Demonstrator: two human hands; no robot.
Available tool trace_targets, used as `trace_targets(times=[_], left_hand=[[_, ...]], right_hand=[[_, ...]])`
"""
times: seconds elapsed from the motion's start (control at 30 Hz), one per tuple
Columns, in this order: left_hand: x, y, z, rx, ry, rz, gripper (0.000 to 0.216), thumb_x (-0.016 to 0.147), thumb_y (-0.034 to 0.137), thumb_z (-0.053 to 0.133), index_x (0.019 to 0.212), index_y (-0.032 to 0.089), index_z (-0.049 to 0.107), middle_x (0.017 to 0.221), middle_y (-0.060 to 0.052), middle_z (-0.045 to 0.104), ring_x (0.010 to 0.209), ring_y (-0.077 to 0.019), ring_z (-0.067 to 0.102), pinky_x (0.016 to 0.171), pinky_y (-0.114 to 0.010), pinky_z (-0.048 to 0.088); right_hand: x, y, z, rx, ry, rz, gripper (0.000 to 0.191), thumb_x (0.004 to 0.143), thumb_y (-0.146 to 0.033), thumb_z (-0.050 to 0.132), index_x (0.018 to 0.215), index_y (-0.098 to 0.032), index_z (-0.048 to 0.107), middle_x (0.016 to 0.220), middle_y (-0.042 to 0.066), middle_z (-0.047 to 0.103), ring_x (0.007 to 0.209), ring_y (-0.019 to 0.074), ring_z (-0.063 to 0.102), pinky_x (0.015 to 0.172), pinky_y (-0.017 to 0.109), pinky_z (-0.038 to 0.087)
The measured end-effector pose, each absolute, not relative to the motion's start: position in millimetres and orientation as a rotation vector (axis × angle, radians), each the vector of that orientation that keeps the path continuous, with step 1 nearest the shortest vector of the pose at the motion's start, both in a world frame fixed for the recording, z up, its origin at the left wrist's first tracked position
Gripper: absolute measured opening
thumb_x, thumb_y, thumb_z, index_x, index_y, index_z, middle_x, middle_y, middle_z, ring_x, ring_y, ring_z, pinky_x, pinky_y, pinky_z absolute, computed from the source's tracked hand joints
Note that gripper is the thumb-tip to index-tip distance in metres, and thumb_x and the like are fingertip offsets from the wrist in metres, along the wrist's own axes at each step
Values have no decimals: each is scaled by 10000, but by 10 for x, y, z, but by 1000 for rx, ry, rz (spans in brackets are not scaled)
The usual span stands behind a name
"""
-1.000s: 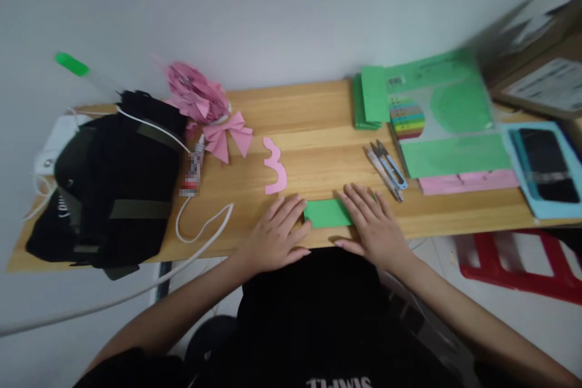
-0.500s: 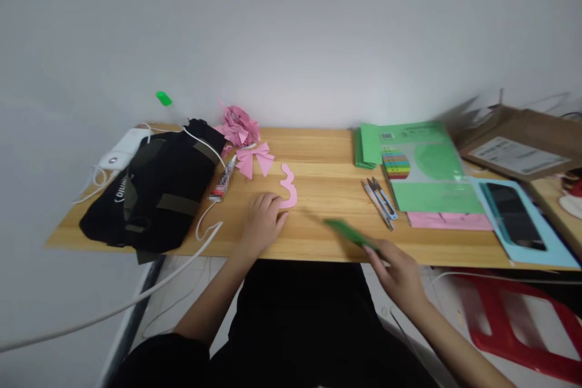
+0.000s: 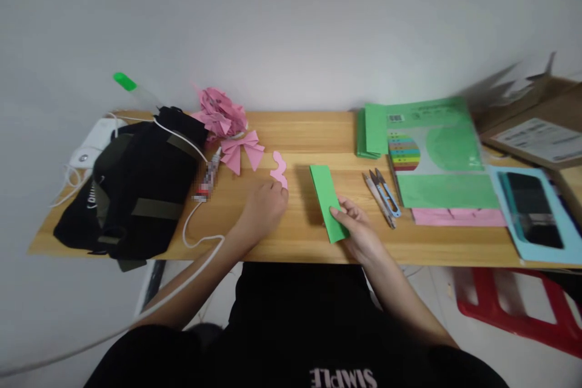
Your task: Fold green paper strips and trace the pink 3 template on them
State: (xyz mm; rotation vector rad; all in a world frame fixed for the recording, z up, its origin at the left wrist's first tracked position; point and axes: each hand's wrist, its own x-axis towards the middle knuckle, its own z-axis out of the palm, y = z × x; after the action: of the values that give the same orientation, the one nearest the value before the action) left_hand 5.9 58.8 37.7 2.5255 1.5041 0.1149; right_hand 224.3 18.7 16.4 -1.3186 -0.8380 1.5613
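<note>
My right hand [image 3: 357,227] holds a folded strip of green paper [image 3: 324,191] above the table, thumb on its front face and fingers behind. My left hand [image 3: 266,206] has curled fingers at the lower end of a wavy pink paper cutout [image 3: 279,165], and they cover that end. Just behind the cutout is a pink paper bow [image 3: 243,150]. A crumpled pink paper flower [image 3: 221,111] sits at the wall. To the left lies a glue tube [image 3: 209,176], its label blurred.
Thread snips [image 3: 386,194] and a craft knife [image 3: 378,200] lie right of my right hand. Folded green papers [image 3: 373,130] rest beside a green paper pack [image 3: 436,151]. Further right are a phone [image 3: 534,209] and cardboard box [image 3: 541,127]. A black bag [image 3: 145,182] and white cable [image 3: 182,279] occupy the left.
My right hand has moved left and up with the green paper, which now stands more upright. My left hand's fingers have curled in at the pink cutout, which has turned slightly.
</note>
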Motion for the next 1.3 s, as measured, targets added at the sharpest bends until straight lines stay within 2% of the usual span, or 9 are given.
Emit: trace_targets(times=[0.2, 0.3, 0.43, 0.5, 0.6, 0.7, 0.87, 1.13, 1.3], left_hand=[[27, 612, 427, 2222, 1535, 362, 201, 820, 131, 475, 868, 118, 670, 893, -158, 664, 879, -289, 624, 822, -442, 501], [82, 614, 438, 1962, 1518, 558, 267, 930, 251, 450, 1093, 145, 634, 966, -111, 678, 871, -226, 647, 835, -396, 523], [279, 583, 400, 1597, 1373, 705, 487, 1044, 421, 221, 1389, 167, 451, 1009, -103, 691, 753, -171, 683, 649, -306, 554], [394, 551, 378, 1454, 1275, 763, 496, 1037, 468, 262, 1415, 199, 440, 1103, -117, 687, 872, -199, 703, 687, -321, 571], [528, 484, 361, 1293, 1120, 831, 479, 977, 500, 445, 1353, 209, 503, 1203, -106, 676, 1115, -243, 662, 882, -365, 565], [593, 416, 368, 1213, 1050, 852, 444, 955, 489, 485, 1276, 187, 540, 1257, -118, 661, 1237, -266, 601, 1000, -406, 522], [617, 350, 400, 1241, 1042, 871, 446, 959, 459, 496, 1327, 206, 491, 1389, -102, 583, 1330, -235, 526, 1134, -401, 419], [642, 292, 442, 1140, 997, 928, 447, 957, 429, 533, 1349, 217, 503, 1425, -86, 569, 1321, -213, 537, 1139, -356, 414], [642, 253, 467, 1130, 1006, 948, 422, 983, 453, 512, 1347, 242, 529, 1409, -63, 587, 1302, -224, 548, 1117, -361, 428]], right_hand=[[2256, 238, 294, -1296, -788, 1655, 408, 707, -541, 752, 943, -208, 725, 854, 59, 775, 646, 199, 686, 665, 388, 618], [2221, 265, 323, -1292, -871, 1589, 417, 761, -534, 701, 1010, -201, 734, 846, 67, 771, 695, 217, 698, 684, 389, 607], [2143, 264, 428, -1430, -1114, 1307, 439, 876, -509, 587, 1177, -200, 669, 710, 4, 714, 593, 164, 641, 597, 313, 553], [2116, 243, 508, -1507, -1329, 1108, 452, 924, -480, 535, 1265, -194, 612, 674, -16, 690, 552, 151, 622, 572, 302, 530], [2098, 204, 604, -1483, -1547, 1039, 477, 945, -446, 515, 1327, -164, 554, 745, 12, 728, 618, 161, 682, 610, 305, 549], [2094, 177, 638, -1458, -1557, 1089, 489, 930, -448, 536, 1310, -140, 548, 757, 23, 736, 658, 166, 708, 579, 279, 550], [2102, 151, 630, -1457, -1462, 1132, 457, 925, -465, 547, 1262, -157, 556, 739, 7, 725, 598, 147, 679, 523, 256, 528], [2134, 111, 576, -1472, -1421, 1146, 403, 925, -479, 555, 1170, -161, 578, 702, -2, 675, 569, 135, 616, 503, 251, 481], [2133, 91, 587, -1485, -1421, 1137, 281, 924, -481, 547, 970, -205, 577, 708, 0, 651, 599, 134, 602, 529, 254, 469]])
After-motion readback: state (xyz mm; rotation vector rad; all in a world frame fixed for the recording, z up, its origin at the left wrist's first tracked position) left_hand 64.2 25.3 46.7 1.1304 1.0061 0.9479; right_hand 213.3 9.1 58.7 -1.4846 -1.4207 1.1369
